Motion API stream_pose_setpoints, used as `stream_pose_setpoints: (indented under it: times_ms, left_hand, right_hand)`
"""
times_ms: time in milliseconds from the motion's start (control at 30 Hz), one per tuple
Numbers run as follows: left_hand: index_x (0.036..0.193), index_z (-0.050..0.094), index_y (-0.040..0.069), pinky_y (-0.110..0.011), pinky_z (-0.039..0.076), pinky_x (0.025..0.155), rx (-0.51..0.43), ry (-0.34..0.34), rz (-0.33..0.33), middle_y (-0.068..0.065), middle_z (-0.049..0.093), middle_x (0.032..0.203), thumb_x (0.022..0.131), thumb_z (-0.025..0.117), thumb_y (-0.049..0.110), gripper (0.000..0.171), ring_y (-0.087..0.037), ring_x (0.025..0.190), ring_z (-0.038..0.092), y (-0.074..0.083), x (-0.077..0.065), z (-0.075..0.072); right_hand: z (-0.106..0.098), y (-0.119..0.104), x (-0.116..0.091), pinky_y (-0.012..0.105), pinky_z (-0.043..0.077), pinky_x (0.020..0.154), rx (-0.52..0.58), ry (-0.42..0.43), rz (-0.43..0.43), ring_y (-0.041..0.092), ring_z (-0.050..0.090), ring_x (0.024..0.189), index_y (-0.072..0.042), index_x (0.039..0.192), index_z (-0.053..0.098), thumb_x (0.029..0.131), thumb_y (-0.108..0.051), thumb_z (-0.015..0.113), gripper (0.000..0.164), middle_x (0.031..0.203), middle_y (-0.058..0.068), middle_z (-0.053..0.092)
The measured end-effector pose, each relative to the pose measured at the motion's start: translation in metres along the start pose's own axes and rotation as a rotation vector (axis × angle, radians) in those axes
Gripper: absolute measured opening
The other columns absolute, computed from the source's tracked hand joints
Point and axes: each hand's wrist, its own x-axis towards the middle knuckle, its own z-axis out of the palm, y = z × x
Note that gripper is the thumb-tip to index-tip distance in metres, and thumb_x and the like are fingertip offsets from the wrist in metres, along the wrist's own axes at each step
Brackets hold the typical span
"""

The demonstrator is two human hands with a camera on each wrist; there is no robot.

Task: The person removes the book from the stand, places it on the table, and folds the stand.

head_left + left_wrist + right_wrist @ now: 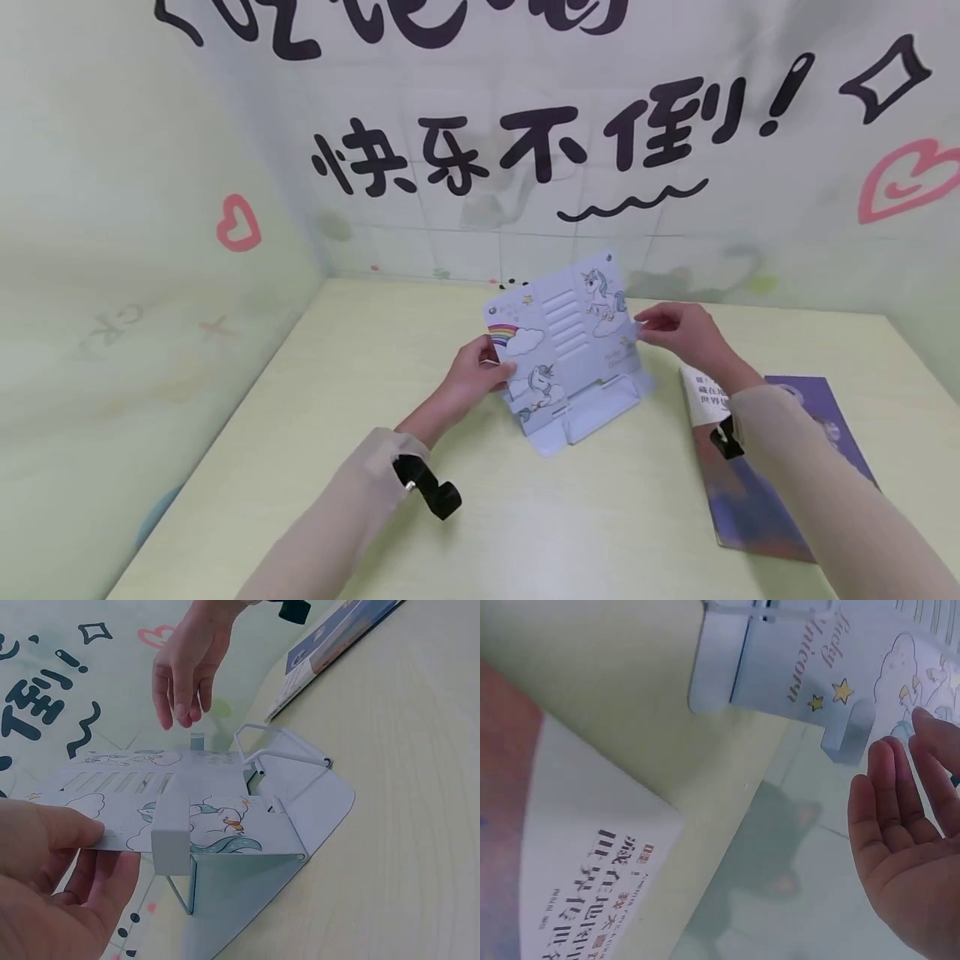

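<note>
Book stand [566, 333] is on the table [360, 358] in front of the person, printed panel tilted up, base plate [322, 802] down on the tabletop. Left hand [476, 367] has the panel's left edge pinched: thumb on the printed face, fingers bent in behind it. Right hand [678, 329] is at the opposite edge, just beside the side clip [851, 735] there; fingers loosely bent and close to one another, thumb apart, no hold on anything. Head view could pass for a touch, but the wrist views show a gap.

Progress, from where I stand: stand is unfolded, panel raised off the base, wire page holder [296, 757] sticking out at the front. A support wire [193, 889] comes down from under the panel toward the base; can't tell if it's seated. I'd call the opening-up mostly done. Left over, my guess, is the tilt: not shown to hold by itself, since the left hand has the panel. Book [757, 500] lies flat on the person's right, partly hidden by the right forearm, apart from the stand and not placed on it.
</note>
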Motion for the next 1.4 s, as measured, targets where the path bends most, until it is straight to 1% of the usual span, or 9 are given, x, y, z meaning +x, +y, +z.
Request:
stream_pose_setpoints:
  times_ms: [167,267,333,467,700,933,1100,1267,1400]
  left_hand:
    - [0.116,0.051,-0.002,-0.03,0.054,0.073,0.0,0.003,-0.005,-0.015,0.056,0.097,0.086,0.061,0.0,0.032,-0.02,0.083,0.059,-0.002,0.0,-0.004]
    - [0.116,0.05,-0.001,-0.03,0.054,0.073,-0.003,0.005,-0.006,-0.015,0.055,0.097,0.086,0.061,0.0,0.032,-0.021,0.084,0.059,-0.003,0.001,-0.005]
    - [0.117,0.049,-0.002,-0.03,0.054,0.074,-0.017,-0.011,-0.002,-0.015,0.055,0.098,0.087,0.059,0.0,0.032,-0.021,0.085,0.059,-0.003,0.002,-0.003]
    - [0.123,0.045,0.001,-0.032,0.053,0.077,-0.018,-0.062,0.011,-0.016,0.053,0.104,0.09,0.055,0.002,0.034,-0.023,0.089,0.057,-0.004,0.004,0.001]
    - [0.128,0.041,0.005,-0.032,0.051,0.079,0.016,-0.119,0.021,-0.015,0.053,0.11,0.094,0.049,0.005,0.035,-0.024,0.092,0.056,-0.004,0.004,0.003]
    - [0.132,0.04,0.009,-0.032,0.051,0.081,0.049,-0.161,0.028,-0.012,0.055,0.111,0.095,0.046,0.006,0.037,-0.024,0.094,0.056,-0.003,0.003,-0.003]
    - [0.135,0.037,0.01,-0.033,0.05,0.083,0.006,-0.221,0.03,-0.014,0.056,0.114,0.095,0.046,0.003,0.042,-0.025,0.097,0.057,-0.004,0.001,-0.007]
    - [0.135,0.035,0.009,-0.035,0.051,0.083,-0.03,-0.269,0.04,-0.015,0.056,0.116,0.093,0.047,0.0,0.045,-0.026,0.098,0.059,-0.004,-0.004,-0.006]
    - [0.134,0.036,0.01,-0.036,0.051,0.084,-0.048,-0.278,0.029,-0.014,0.057,0.115,0.091,0.05,-0.001,0.046,-0.027,0.099,0.059,-0.003,-0.011,-0.004]
  right_hand:
    - [0.019,-0.006,-0.028,0.02,0.051,0.066,0.008,-0.042,-0.059,0.02,0.06,0.077,0.007,0.105,0.062,0.083,-0.006,0.066,0.025,0.085,0.011,0.065]
    - [0.035,-0.011,-0.039,0.021,0.05,0.063,0.022,-0.09,-0.068,0.018,0.059,0.073,0.006,0.101,0.064,0.082,-0.006,0.067,0.023,0.08,0.006,0.064]
    - [0.045,-0.011,-0.044,0.022,0.049,0.06,0.033,-0.114,-0.067,0.017,0.058,0.07,0.005,0.098,0.065,0.081,-0.007,0.068,0.021,0.077,0.004,0.063]
    - [0.063,-0.007,-0.046,0.022,0.047,0.057,0.059,-0.111,-0.069,0.015,0.058,0.067,0.006,0.094,0.065,0.08,-0.008,0.069,0.02,0.073,0.004,0.064]
    - [0.084,-0.001,-0.042,0.022,0.046,0.056,0.109,-0.09,-0.001,0.014,0.057,0.066,0.006,0.096,0.065,0.081,-0.009,0.069,0.022,0.073,0.005,0.064]
    - [0.09,-0.002,-0.038,0.023,0.046,0.056,0.139,-0.1,0.043,0.014,0.057,0.066,0.004,0.093,0.066,0.082,-0.012,0.068,0.019,0.075,0.006,0.065]
    - [0.089,-0.004,-0.037,0.024,0.049,0.061,0.172,-0.101,0.099,0.013,0.061,0.069,0.004,0.089,0.067,0.082,-0.012,0.068,0.017,0.077,0.007,0.068]
    - [0.084,-0.006,-0.036,0.025,0.052,0.063,0.179,-0.112,0.109,0.016,0.063,0.07,0.007,0.088,0.067,0.082,-0.011,0.068,0.019,0.077,0.01,0.068]
    - [0.08,-0.007,-0.034,0.027,0.053,0.063,0.227,-0.146,0.102,0.016,0.064,0.069,0.007,0.087,0.067,0.08,-0.011,0.07,0.02,0.076,0.011,0.068]
